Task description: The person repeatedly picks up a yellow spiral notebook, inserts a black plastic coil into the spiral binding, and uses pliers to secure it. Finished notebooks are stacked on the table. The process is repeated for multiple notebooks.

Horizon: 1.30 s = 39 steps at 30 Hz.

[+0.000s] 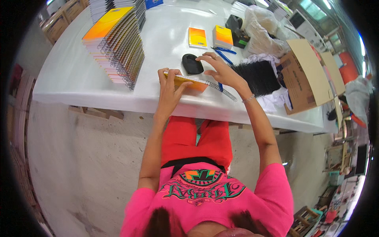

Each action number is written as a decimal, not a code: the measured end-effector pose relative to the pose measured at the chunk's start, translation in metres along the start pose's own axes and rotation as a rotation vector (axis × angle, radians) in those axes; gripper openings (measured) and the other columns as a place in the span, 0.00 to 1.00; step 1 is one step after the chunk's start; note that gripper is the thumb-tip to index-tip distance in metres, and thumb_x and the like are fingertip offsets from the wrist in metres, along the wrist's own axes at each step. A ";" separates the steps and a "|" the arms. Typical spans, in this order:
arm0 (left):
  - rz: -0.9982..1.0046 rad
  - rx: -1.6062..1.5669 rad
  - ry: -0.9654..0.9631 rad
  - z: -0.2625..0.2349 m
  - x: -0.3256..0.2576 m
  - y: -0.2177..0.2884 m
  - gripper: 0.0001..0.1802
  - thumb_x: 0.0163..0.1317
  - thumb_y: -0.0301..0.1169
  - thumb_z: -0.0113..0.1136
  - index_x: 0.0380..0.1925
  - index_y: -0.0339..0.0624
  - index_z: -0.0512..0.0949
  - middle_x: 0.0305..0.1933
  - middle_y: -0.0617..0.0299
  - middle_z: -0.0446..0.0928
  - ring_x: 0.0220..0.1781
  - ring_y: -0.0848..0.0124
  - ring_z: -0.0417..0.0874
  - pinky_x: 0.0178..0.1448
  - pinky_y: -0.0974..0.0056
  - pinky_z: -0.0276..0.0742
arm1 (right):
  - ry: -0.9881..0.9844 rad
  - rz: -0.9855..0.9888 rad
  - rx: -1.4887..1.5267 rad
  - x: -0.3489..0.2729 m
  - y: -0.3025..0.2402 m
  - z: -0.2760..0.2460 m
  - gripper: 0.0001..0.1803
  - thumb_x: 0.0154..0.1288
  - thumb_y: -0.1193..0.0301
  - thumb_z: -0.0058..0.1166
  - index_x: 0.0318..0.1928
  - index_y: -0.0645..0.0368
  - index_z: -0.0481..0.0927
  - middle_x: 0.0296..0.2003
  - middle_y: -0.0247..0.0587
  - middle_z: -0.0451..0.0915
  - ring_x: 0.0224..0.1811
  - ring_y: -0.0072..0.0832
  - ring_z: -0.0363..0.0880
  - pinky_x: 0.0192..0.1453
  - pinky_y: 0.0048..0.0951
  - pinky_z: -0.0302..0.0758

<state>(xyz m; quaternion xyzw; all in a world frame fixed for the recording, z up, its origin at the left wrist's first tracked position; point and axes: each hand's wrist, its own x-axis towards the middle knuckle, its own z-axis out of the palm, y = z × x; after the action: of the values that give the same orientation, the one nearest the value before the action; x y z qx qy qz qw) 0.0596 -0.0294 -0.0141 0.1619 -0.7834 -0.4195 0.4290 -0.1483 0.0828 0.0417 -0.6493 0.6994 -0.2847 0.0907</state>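
Observation:
My left hand [169,85] is closed round a small notebook [193,84] with a yellow-orange cover, held on edge above the table. From the notebook's right end a spiral binding coil [225,92] sticks out and trails to the right. My right hand [221,71] is open, fingers apart, with nothing seen in it. Its fingertips reach the right rim of a shallow black dish [192,65]; whether they touch it I cannot tell. Behind that hand lie blue-handled pliers [223,55], partly hidden by it.
A tall stack of spiral-bound notebooks [114,43] stands at the left. Farther back are a single notebook [197,38] and a short pile [223,36]. To the right, black coils [258,78] lie on white plastic beside an open cardboard box [302,75]. The white table's [79,93] front edge is close to me.

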 end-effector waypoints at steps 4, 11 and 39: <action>0.065 -0.001 -0.025 -0.016 0.010 -0.003 0.29 0.56 0.40 0.73 0.50 0.37 0.69 0.50 0.52 0.60 0.52 0.55 0.71 0.57 0.54 0.71 | -0.119 -0.014 0.046 0.021 0.030 0.011 0.21 0.56 0.65 0.71 0.49 0.54 0.81 0.71 0.56 0.60 0.71 0.48 0.61 0.69 0.40 0.64; 0.021 -0.019 -0.048 -0.024 0.016 -0.019 0.44 0.37 0.47 0.83 0.50 0.43 0.67 0.50 0.55 0.62 0.56 0.57 0.70 0.61 0.56 0.70 | -0.028 -0.005 0.109 0.025 0.022 0.031 0.23 0.51 0.61 0.75 0.41 0.59 0.78 0.72 0.57 0.60 0.72 0.45 0.63 0.68 0.36 0.65; -0.047 -0.119 -0.089 -0.027 0.022 -0.023 0.48 0.36 0.45 0.85 0.54 0.43 0.64 0.52 0.54 0.67 0.58 0.58 0.70 0.63 0.58 0.68 | 0.203 0.304 -0.096 -0.019 -0.046 -0.007 0.22 0.55 0.57 0.71 0.38 0.65 0.85 0.42 0.50 0.83 0.44 0.36 0.79 0.52 0.33 0.74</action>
<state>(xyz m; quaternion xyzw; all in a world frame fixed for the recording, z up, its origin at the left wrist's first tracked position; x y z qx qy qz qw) 0.0665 -0.0703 -0.0130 0.1356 -0.7714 -0.4822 0.3925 -0.1094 0.1034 0.0661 -0.5074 0.8079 -0.2982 0.0304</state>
